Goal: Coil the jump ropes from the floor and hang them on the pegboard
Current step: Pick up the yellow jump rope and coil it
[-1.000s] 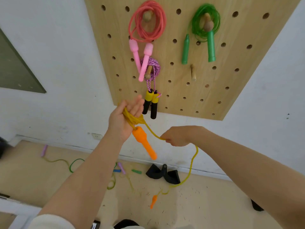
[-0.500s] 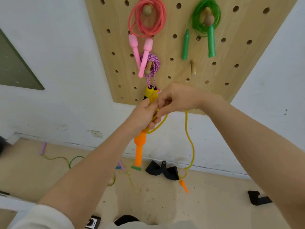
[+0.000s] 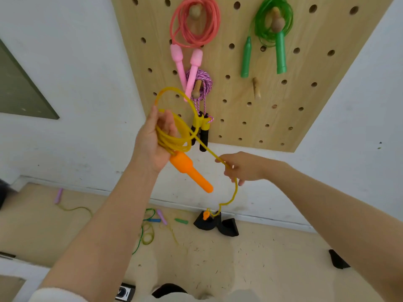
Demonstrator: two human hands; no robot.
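My left hand point(image 3: 152, 144) holds several loops of a yellow jump rope point(image 3: 174, 136), and one orange handle point(image 3: 190, 173) sticks out below the palm. My right hand point(image 3: 242, 167) pinches the loose yellow strand lower right of the coil. From there the strand drops to the second orange handle point(image 3: 206, 215), which dangles near the floor. On the wooden pegboard point(image 3: 305, 88) hang a pink rope point(image 3: 194, 25), a green rope point(image 3: 272, 22) and a purple rope with black-and-yellow handles point(image 3: 202, 127). A bare wooden peg point(image 3: 256, 88) sticks out under the green rope.
On the floor by the wall lie loose ropes: a purple handle point(image 3: 58, 195) with a thin yellow-green cord, and a tangle with blue, purple and green handles point(image 3: 161, 219). Black straps point(image 3: 218, 224) lie at the wall's base, another black item point(image 3: 338, 259) at right.
My hands were together in front of the board half a second ago. My right hand has since slid down and right along the strand, leaving a new loop on my left hand. The far handle hangs above the floor.
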